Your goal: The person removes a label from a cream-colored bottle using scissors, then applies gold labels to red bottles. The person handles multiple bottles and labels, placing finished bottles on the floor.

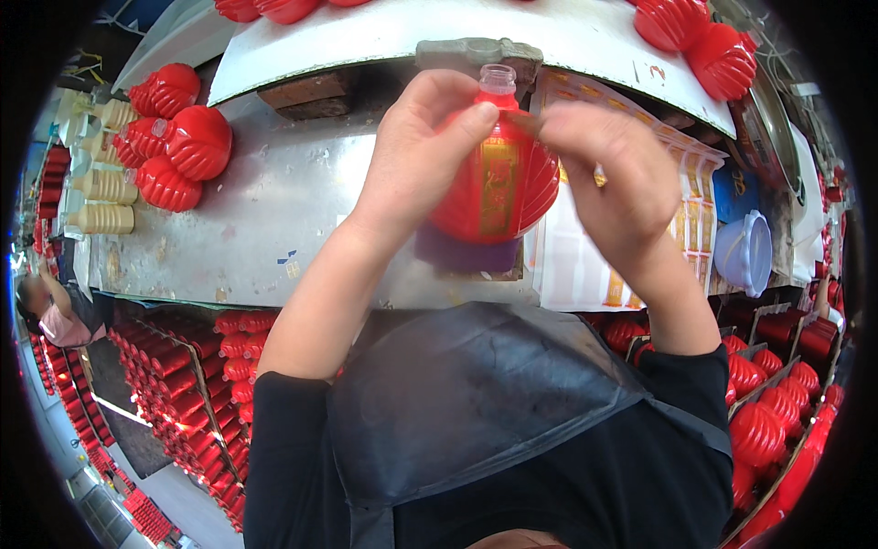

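A round red glass bottle [448,206] with a clear threaded neck stands upright in front of me, a gold label [499,188] running down its front. My left hand [425,133] is closed round the bottle's upper left side, its thumb pressed on the shoulder just below the neck. At the right shoulder is my right hand [613,160], blurred by motion, its fingers pinching a thin, flat brown piece [523,121] against the bottle near the label's top. Under the bottle shows a purple pad [466,254].
Label sheets [585,265] lie to the right, beside a pale blue bucket [745,254]. More red bottles [199,142] and cream containers [102,218] stand at the left. A white board [366,41] spans the back, near a grey metal block [476,53]. Crates of red bottles [759,430] stand below; another person [64,306] is far left.
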Action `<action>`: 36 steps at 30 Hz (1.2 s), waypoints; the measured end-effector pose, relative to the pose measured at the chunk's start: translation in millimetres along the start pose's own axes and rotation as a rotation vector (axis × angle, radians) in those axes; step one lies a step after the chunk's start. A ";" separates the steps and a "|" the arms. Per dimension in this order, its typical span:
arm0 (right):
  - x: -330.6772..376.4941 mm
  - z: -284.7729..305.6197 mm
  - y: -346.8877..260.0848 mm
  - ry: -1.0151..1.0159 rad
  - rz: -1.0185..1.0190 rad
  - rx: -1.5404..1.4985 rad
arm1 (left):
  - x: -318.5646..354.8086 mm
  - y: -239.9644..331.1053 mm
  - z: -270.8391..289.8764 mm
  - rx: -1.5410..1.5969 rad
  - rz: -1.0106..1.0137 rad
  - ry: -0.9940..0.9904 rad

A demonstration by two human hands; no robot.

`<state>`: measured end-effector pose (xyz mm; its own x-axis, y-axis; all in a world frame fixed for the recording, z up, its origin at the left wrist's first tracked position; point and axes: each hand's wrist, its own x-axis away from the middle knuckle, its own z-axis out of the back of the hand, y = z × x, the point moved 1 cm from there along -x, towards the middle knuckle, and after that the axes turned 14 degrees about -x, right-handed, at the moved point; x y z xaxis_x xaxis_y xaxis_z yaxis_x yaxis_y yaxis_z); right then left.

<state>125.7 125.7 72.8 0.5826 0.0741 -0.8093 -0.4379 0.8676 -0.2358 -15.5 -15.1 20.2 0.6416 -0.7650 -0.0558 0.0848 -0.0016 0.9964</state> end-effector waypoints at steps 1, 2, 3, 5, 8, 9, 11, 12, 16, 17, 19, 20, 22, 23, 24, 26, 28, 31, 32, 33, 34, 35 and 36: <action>2.5 -5.0 -10.0 -0.096 0.015 -0.072 | -1.0 -1.3 0.5 0.019 0.025 0.000; 5.2 -9.4 -19.9 -0.124 0.050 -0.126 | -2.1 -2.5 1.1 0.045 0.029 0.002; 7.9 -14.3 -30.3 -0.207 0.058 -0.206 | -3.3 -3.9 1.8 0.072 0.041 0.006; 11.2 -15.9 -38.1 -0.331 0.153 -0.292 | -5.4 -5.8 3.7 0.073 0.008 0.005; 11.7 -12.3 -27.1 -0.131 0.013 -0.189 | -4.4 -8.0 4.6 0.092 0.003 -0.004; 11.6 -14.3 -23.2 -0.064 -0.045 -0.099 | -3.7 -8.2 4.8 0.110 -0.004 -0.010; 11.7 -18.6 -22.9 -0.161 0.025 -0.147 | -4.0 -8.9 5.1 0.094 0.005 -0.002; 11.2 -20.5 -25.0 -0.188 0.083 -0.204 | -4.7 -9.1 5.5 0.099 0.006 0.004; 8.8 -19.7 -37.6 -0.153 -0.057 -0.276 | -7.5 -10.6 6.8 0.057 0.030 0.023; 6.1 -14.4 -36.3 -0.116 -0.246 -0.245 | -7.4 -10.8 5.9 0.083 0.038 0.010; -1.2 -15.9 -23.2 -0.052 -0.398 -0.278 | -8.0 -10.7 5.7 0.081 0.045 -0.001; -5.3 -18.3 -15.9 -0.072 -0.404 -0.252 | -8.2 -10.6 5.9 0.052 0.046 -0.001; -13.3 -24.8 -6.2 -0.120 -0.323 -0.097 | -9.8 -10.5 5.8 0.019 0.033 0.003; -17.0 -27.1 -2.7 -0.152 -0.290 -0.027 | -10.9 -10.6 5.4 0.016 0.019 0.011; -20.2 -28.9 -1.1 -0.162 -0.294 -0.006 | -11.0 -10.8 5.3 0.013 0.007 0.022; -25.8 -31.2 1.4 -0.187 -0.328 0.015 | -10.5 -11.8 4.2 0.056 0.033 0.034; -29.7 -31.2 2.1 -0.200 -0.331 0.035 | -10.1 -12.0 4.1 0.102 0.055 0.025; -32.2 -31.0 6.6 -0.201 -0.359 0.056 | -11.8 -10.8 4.5 0.183 0.083 -0.011; -32.1 -31.5 9.4 -0.191 -0.360 0.057 | -11.9 -10.0 6.2 0.212 0.101 -0.019; -31.8 -32.1 12.2 -0.183 -0.357 0.057 | -11.5 -9.2 7.1 0.242 0.118 -0.026; -31.2 -33.0 15.3 -0.165 -0.348 0.053 | -10.2 -8.3 7.0 0.157 0.096 -0.030; -30.7 -33.6 18.4 -0.148 -0.337 0.047 | -8.1 -7.5 6.9 0.072 0.074 -0.034; -30.1 -34.1 21.0 -0.129 -0.315 0.037 | -7.1 -6.7 6.9 -0.021 0.048 -0.038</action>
<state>75.6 124.9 73.9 0.7680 -0.1414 -0.6246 -0.1984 0.8748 -0.4420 -25.9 -14.1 14.4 0.6161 -0.7877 -0.0051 0.0709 0.0491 0.9963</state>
